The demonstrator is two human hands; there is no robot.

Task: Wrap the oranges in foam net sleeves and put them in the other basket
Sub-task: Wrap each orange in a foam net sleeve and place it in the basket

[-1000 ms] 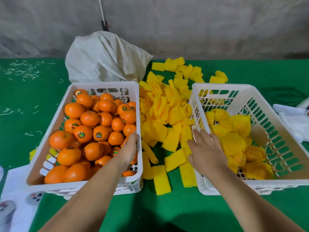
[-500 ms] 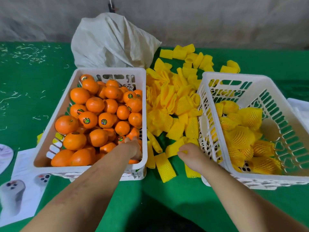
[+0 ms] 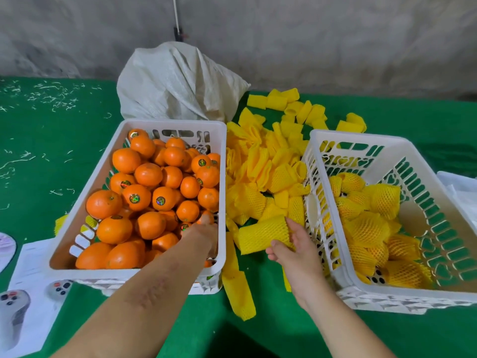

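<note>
Paper, 8 o'clock: printed sheet on green table.
Left basket, 9 o'clock: heaped with bare oranges, some stickered. Firm, round, moderately heavy by appearance; best cupped from above, palm over crown.
Left hand: reaches into basket's near right corner among fruit; fingers hidden, hold cannot be told.
Sack, 12 o'clock: white, behind basket.
Sleeves, centre: loose yellow foam-net pile between baskets. Light, soft, stretchy; take by an open end.
Right hand: grasps one sleeve, lifted just beside right basket.
Right basket, 3 o'clock: holds wrapped oranges.
</note>
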